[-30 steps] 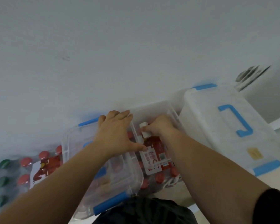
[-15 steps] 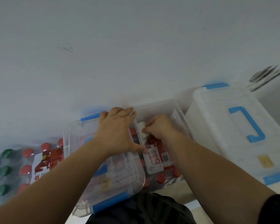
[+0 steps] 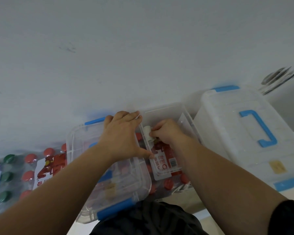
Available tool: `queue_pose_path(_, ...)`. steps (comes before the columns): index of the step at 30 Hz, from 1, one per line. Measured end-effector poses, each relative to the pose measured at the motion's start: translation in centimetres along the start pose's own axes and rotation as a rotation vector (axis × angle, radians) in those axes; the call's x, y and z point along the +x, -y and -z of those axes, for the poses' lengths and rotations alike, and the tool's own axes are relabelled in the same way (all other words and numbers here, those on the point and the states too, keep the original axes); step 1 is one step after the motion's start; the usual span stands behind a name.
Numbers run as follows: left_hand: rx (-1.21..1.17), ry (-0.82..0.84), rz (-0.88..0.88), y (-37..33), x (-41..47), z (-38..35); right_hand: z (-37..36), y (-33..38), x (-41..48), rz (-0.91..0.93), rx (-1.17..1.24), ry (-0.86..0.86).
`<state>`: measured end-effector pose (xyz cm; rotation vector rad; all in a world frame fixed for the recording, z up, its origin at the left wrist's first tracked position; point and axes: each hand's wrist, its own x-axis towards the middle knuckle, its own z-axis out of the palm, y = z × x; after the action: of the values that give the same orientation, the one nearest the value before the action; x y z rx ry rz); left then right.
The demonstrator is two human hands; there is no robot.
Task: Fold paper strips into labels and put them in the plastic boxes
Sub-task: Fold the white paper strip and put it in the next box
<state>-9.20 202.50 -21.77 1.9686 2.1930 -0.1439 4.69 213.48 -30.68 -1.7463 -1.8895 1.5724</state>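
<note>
Head view shows me the left hand (image 3: pixel 121 136) lying flat on a clear plastic container with blue clips (image 3: pixel 85 150), fingers straight and together, thumb spread wide. My right hand (image 3: pixel 168 133) reaches into the open clear plastic box (image 3: pixel 165 107), fingertips pinching a folded white paper label (image 3: pixel 148 133) against its left wall, long axis running along that wall. A pale wall (image 3: pixel 143 48) stands behind. A large lidded translucent box (image 3: pixel 227 116) sits at right.

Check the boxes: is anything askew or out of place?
The lid lies askew by the left edge of the open box, under the left hand. That fits the job: the right hand pinches a label at that edge. The shut box at right looks fine.
</note>
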Motion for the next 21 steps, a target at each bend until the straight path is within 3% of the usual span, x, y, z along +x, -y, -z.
queue_pose_path(10,-0.029,0.038,-0.009,-0.2,-0.6,-0.1,1.3,1.5,-1.4,-0.097,0.076,0.102)
queue_pose_path(13,-0.056,-0.002,-0.013,0.1,-1.3,-0.3,2.4,2.0,-2.3,-0.048,0.112,-0.026)
queue_pose_path(21,-0.191,-0.139,0.055,6.3,-5.4,-0.1,1.6,6.3,-10.1,0.321,-0.028,-0.315)
